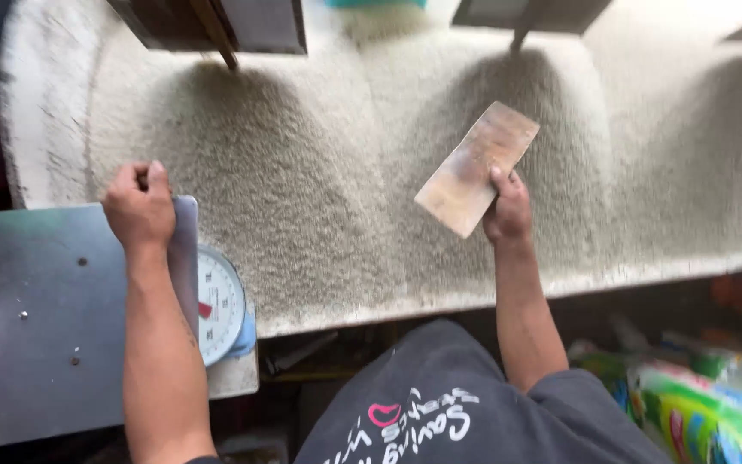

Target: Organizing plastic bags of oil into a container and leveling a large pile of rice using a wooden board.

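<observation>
Rice, pale and fine-grained, fills a long white-rimmed bin across the upper part of the view, heaped in three sloping mounds. The right hand is closed around the lower corner of a flat rectangular wooden board, tan and worn. The thumb lies on the near face and the fingers are hidden behind it. The board stands tilted, its long axis running up and to the right from the grip, held just above the slope of the middle mound. Whether its lower edge touches the grains cannot be told.

The left hand is clamped on the far right corner of a grey metal tray, flat and dull, with small rivets. The thumb is on top and the fingers are curled over the rim. The tray sits to the left, well apart from the board, and covers most of a round white dial scale with a blue housing, which stands just beside the bin's front edge.

Dark wooden dividers hang over the rice at the top. Below the bench, at lower right, lie brightly coloured plastic packets, green and yellow. The person wears a dark grey shirt.
</observation>
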